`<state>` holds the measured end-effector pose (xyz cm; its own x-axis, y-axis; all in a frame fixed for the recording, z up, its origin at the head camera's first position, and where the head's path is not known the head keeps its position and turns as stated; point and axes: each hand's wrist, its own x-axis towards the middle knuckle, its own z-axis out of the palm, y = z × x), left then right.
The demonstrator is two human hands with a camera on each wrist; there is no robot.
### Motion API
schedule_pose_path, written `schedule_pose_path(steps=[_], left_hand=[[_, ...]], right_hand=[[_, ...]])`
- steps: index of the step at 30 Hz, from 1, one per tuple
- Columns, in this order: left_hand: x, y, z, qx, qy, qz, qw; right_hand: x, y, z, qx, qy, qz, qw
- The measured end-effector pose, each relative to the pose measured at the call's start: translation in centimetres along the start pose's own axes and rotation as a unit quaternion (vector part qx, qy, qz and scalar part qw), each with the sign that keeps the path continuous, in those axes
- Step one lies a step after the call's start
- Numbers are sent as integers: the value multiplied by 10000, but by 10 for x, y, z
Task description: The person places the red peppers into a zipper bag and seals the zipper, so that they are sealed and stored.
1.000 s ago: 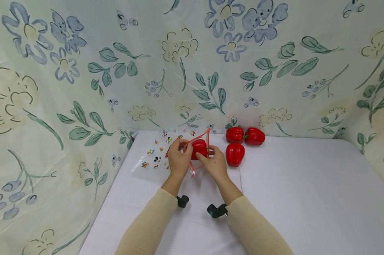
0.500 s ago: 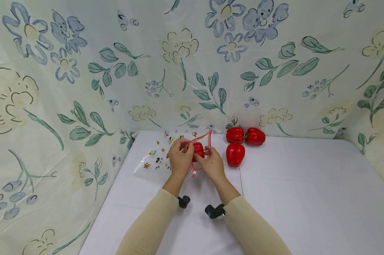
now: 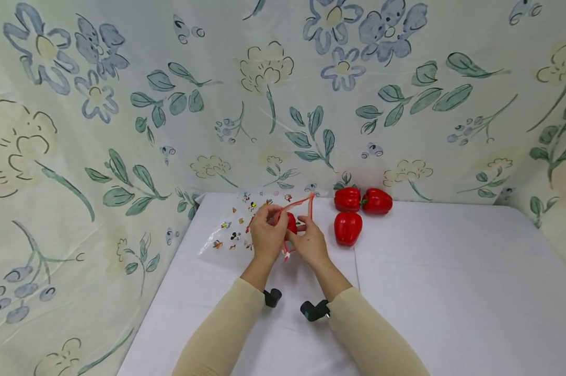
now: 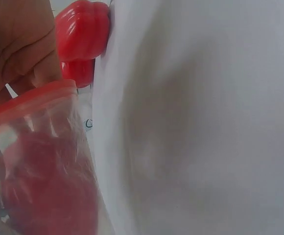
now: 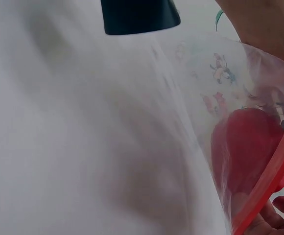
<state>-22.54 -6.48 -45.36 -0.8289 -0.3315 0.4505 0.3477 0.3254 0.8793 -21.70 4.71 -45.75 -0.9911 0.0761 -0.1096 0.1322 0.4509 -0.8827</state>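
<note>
Currently, the clear printed bag (image 3: 238, 228) is gripped at its red-edged mouth by the left hand (image 3: 267, 237), while a red pepper (image 3: 291, 223), located inside that mouth, is held by the right hand (image 3: 311, 244), and three further red peppers (image 3: 348, 228) are placed nearby on the white table (image 3: 433, 277).

Held pepper (image 3: 291, 223) partly behind left hand (image 3: 267, 235); left sleeve (image 3: 222, 331) cropped below.

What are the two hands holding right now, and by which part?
The left hand holds the clear bag by its red rim. The right hand is at the red pepper's right end; whether it grips or only pushes cannot be told.
</note>
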Motion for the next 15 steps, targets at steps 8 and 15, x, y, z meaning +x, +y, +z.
schedule_pose_path(steps=[8, 15], left_hand=[[-3, 2, 2, 165, 64, 132, 9998], [-1, 2, 4, 86, 121, 329, 9993]], right_hand=[[1, 1, 5, -8, -567, -295, 9980], [3, 5, 6, 215, -1046, -666, 9921]])
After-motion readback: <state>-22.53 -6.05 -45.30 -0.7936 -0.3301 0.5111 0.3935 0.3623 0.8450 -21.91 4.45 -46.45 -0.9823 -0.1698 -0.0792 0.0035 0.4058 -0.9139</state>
